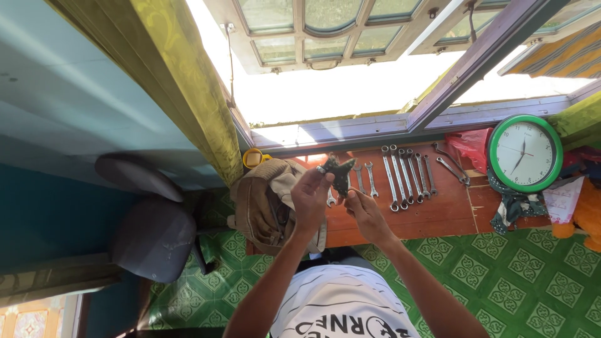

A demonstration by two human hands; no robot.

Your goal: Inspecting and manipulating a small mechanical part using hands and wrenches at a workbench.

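Bright sun came through the open window [350, 94] above a brown wooden table [438, 216], and the floor [519, 275] had green patterned tiles. Beside the table stood a grey office chair [153, 235]. A tan cloth bag [263, 206] sat on the table's left end, and a round green wall clock [524, 153] lay at the right end. Between them a row of shiny wrenches [405, 176] lay side by side. Both hands were raised over the table. The left hand [311, 200] and the right hand [366, 213] held one small dark metal tool [340, 172] between them — the fingertips of both pinched it, left from the side, right from below.
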